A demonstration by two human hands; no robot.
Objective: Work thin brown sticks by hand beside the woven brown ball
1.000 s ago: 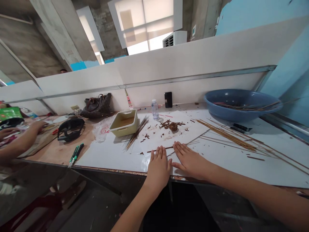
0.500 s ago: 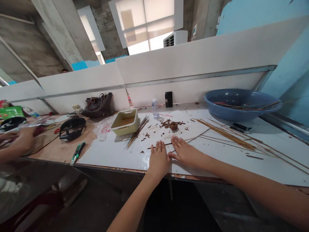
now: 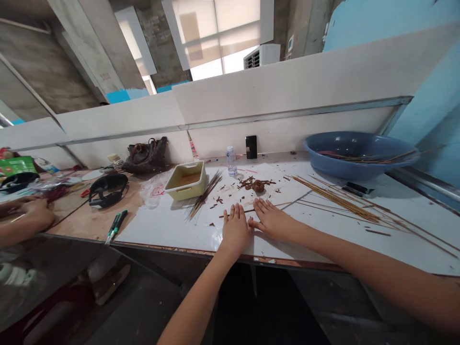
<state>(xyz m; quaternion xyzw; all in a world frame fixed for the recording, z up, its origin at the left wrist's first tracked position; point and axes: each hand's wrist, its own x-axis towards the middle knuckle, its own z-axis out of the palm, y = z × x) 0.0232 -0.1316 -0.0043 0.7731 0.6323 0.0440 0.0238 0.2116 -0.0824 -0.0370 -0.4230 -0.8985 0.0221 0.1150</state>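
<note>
My left hand (image 3: 235,231) lies flat, palm down, on the white board, fingers stretched forward. Beside it on the right, my right hand (image 3: 273,221) is also flat, and the two thumbs come close together. Under the fingers of both hands runs a thin brown stick (image 3: 247,211), its ends showing on either side; the middle is partly covered. Just beyond the fingertips sit a lump of brown dough (image 3: 258,186) and scattered brown dough bits (image 3: 247,183). A bundle of thin dark sticks (image 3: 206,195) lies to the left.
A pale yellow tub (image 3: 186,184) holds brown stuff. At the back stand a clear bottle (image 3: 231,162) and a phone (image 3: 251,147). Tan sticks (image 3: 336,199) lie right, below a blue basin (image 3: 359,155). Green-handled cutters (image 3: 117,225) and another person's hands (image 3: 36,213) are left.
Both my hands have slid slightly forward, away from me, still flat over the thin stick. The other person's hands at the left have shifted a little.
</note>
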